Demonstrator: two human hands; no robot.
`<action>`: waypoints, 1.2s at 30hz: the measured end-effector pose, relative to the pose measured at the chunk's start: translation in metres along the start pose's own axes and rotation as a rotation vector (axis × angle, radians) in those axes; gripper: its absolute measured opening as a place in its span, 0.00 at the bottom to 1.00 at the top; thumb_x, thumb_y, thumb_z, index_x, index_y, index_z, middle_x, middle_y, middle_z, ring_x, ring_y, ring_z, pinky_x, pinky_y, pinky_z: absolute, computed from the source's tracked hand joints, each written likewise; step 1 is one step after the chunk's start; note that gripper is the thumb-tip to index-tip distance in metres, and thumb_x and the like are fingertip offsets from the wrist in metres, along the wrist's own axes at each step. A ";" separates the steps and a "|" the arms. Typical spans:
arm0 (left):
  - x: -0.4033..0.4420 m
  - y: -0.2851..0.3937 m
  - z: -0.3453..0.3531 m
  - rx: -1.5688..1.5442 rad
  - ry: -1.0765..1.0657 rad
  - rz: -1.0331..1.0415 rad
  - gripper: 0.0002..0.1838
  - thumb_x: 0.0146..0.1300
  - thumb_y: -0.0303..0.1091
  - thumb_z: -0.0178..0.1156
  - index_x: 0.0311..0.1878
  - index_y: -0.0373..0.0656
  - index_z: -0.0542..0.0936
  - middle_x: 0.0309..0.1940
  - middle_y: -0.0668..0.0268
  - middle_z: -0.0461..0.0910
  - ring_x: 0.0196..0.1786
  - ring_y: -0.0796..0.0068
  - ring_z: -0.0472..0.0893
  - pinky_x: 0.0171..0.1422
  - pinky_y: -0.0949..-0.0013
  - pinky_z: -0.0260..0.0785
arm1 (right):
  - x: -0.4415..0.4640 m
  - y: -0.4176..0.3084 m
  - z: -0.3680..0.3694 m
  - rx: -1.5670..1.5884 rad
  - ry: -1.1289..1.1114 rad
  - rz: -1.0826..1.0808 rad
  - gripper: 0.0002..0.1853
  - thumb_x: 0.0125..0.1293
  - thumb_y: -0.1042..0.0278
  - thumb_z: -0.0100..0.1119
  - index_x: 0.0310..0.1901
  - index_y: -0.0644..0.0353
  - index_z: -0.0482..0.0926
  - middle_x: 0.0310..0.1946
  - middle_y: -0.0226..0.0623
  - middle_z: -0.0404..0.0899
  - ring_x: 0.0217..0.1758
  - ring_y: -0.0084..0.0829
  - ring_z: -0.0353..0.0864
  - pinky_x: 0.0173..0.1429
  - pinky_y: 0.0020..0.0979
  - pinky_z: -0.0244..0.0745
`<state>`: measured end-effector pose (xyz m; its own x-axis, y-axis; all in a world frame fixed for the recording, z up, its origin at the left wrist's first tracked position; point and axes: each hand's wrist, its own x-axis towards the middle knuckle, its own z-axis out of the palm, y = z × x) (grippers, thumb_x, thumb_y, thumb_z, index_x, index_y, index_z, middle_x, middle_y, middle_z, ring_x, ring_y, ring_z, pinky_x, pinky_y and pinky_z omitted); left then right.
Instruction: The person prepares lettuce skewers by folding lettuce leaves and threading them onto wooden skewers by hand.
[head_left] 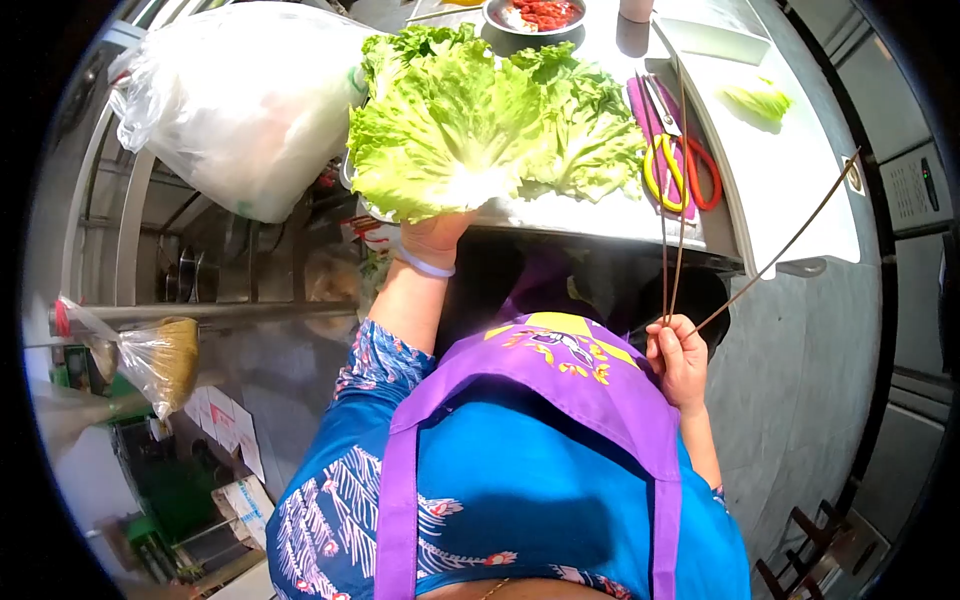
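Note:
My left hand (pixel 437 236) is closed on the base of a broad green lettuce leaf (pixel 430 135), held at the table's near edge. More lettuce leaves (pixel 585 130) lie to its right, partly overlapped by it. In my right hand (pixel 678 362), fingertips pinch three long thin brown sticks, like skewers (pixel 765 270). Two point up toward the table and one slants out to the right. Beyond them, scissors with yellow handles (pixel 665 172) and a red-handled tool (pixel 708 178) rest on a purple cloth (pixel 636 98).
A bulging white plastic bag (pixel 240 110) stands at the left. A metal bowl (pixel 500 22) of red food sits at the back. On the right, a white tray (pixel 790 205) carries a small lettuce piece (pixel 757 100). A tied bag of brown stuff (pixel 165 360) hangs from a rail.

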<state>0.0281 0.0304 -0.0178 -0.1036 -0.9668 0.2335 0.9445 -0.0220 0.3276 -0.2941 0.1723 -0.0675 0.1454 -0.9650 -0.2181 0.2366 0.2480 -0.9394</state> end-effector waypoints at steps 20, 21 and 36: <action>0.001 -0.006 0.000 0.150 0.089 0.074 0.37 0.66 0.57 0.50 0.71 0.46 0.57 0.70 0.59 0.59 0.70 0.58 0.59 0.74 0.54 0.49 | 0.037 -0.030 0.031 0.044 -0.115 0.172 0.04 0.63 0.72 0.58 0.35 0.62 0.78 0.21 0.20 0.69 0.21 0.12 0.62 0.24 0.18 0.55; 0.000 -0.009 0.003 0.174 0.079 0.072 0.37 0.66 0.56 0.50 0.71 0.46 0.57 0.70 0.59 0.59 0.70 0.58 0.59 0.74 0.53 0.49 | 0.047 -0.040 0.046 0.079 -0.161 0.149 0.05 0.63 0.70 0.60 0.33 0.62 0.79 0.19 0.19 0.68 0.19 0.12 0.60 0.23 0.18 0.54; -0.040 -0.021 -0.017 1.393 -0.120 0.193 0.24 0.69 0.44 0.48 0.65 0.43 0.66 0.61 0.60 0.70 0.60 0.60 0.73 0.69 0.56 0.61 | 0.098 -0.031 0.122 0.444 -0.191 0.116 0.10 0.67 0.63 0.56 0.29 0.55 0.70 0.14 0.21 0.62 0.13 0.16 0.57 0.18 0.21 0.51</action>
<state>0.0183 0.0652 -0.0497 -0.1018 -0.8968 0.4306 -0.1240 0.4409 0.8889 -0.1704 0.0802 -0.0275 0.3584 -0.9065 -0.2234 0.5891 0.4052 -0.6992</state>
